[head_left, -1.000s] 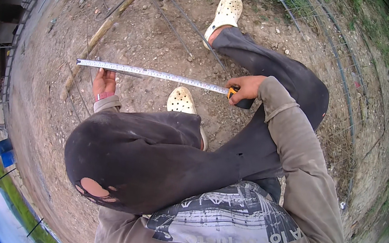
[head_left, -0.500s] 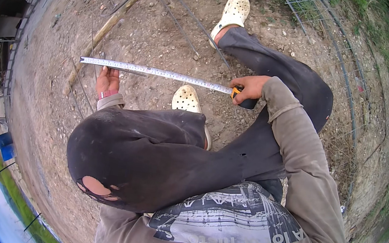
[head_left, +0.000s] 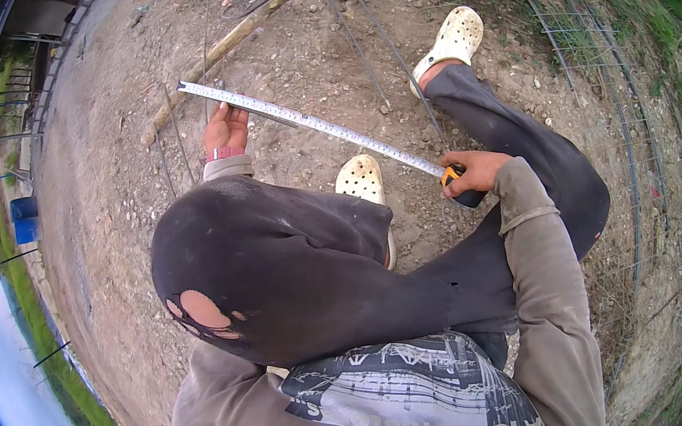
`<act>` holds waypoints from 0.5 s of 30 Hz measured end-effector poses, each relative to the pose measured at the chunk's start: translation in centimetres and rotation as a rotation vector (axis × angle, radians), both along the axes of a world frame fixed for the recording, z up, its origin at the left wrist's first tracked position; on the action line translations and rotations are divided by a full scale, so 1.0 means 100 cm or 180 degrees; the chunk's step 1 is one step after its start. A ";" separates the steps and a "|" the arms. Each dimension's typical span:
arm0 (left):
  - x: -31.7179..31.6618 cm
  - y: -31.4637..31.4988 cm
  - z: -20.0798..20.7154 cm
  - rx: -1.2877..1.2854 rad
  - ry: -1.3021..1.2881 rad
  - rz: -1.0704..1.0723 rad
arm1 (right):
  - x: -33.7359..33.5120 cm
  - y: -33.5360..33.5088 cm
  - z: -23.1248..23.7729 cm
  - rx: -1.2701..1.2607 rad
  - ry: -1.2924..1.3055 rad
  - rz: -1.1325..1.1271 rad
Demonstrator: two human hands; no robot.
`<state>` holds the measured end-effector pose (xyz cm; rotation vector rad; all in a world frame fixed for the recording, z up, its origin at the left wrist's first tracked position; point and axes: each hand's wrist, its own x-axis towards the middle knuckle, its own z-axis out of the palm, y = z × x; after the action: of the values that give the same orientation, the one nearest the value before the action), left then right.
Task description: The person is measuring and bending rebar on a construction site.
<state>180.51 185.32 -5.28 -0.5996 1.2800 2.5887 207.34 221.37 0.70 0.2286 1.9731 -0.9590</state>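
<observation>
My right hand (head_left: 477, 171) grips the black and yellow case of a tape measure (head_left: 467, 186). Its white blade (head_left: 318, 124) is drawn out across in front of me, its hooked end on the far left beyond my left hand. Beneath the blade my left hand (head_left: 227, 131) is raised with bent fingertips, holding a short thin metal rod (head_left: 274, 119) along the blade's near edge. The blade covers part of the rod and the fingertips.
A wooden pole (head_left: 254, 19) lies slantwise on the stony dirt, with thin metal rods (head_left: 353, 40) across and beside it. Wire mesh (head_left: 629, 122) stretches along the right by grass. My white clogs (head_left: 361, 179) flank the blade. Blue barrels (head_left: 24, 221) stand far left.
The whole view has shifted, so everything sits further right and mostly slightly lower. Both hands keep their grip, and the blade remains stretched out.
</observation>
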 end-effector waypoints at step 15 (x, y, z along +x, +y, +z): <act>0.000 0.007 -0.024 -0.0006 0.0051 -0.0182 | -0.006 0.001 -0.008 0.0043 -0.0411 -0.0029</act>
<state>180.50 186.06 -7.64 -0.5356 1.2855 2.5515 206.74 221.51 -0.09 0.3002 1.8622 -0.9142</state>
